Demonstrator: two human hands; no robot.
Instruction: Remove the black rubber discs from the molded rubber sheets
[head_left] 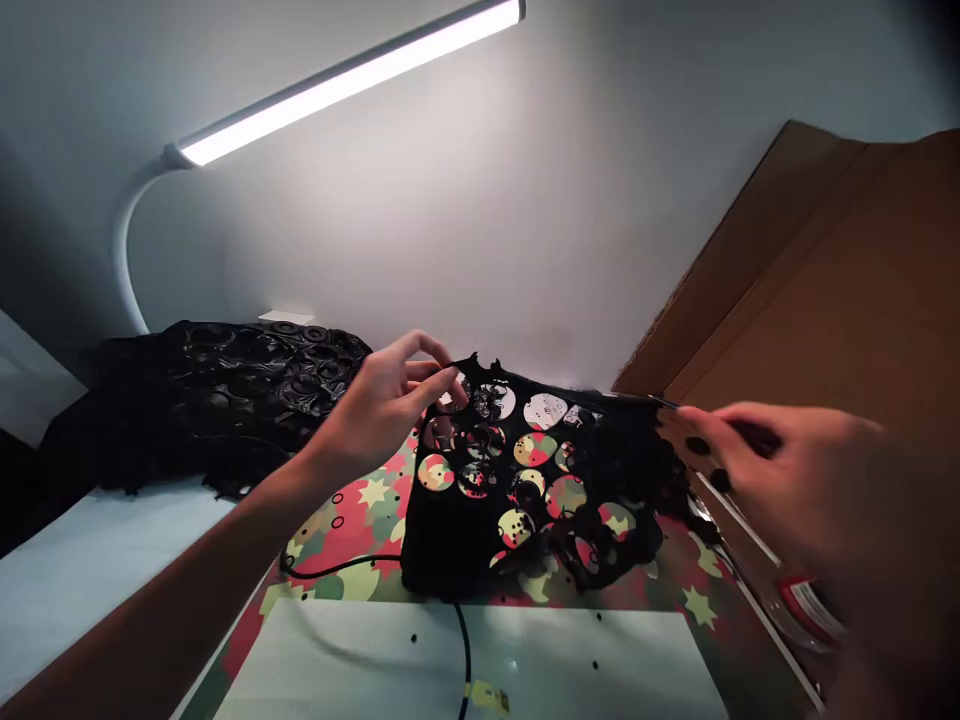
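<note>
A black sheet (450,540) full of round holes hangs upright over the table in front of me. My left hand (390,395) pinches its upper left edge between thumb and fingers. Along the top edge, the sheet stretches to the right, toward my right hand (757,450). That hand is closed around a slim dark tool (754,437) whose thin tip touches or lies very close to the sheet's upper right edge. Blur and shadow hide the tool's exact kind. Ragged black strips dangle at the sheet's lower right.
More black sheeting with ring cut-outs (247,390) is heaped at left. A lit bar lamp (352,80) leans over from the left. Cardboard (840,290) stands at right. Under the sheet lie a patterned cover (360,525), a white panel (360,650) and a black cable (341,568).
</note>
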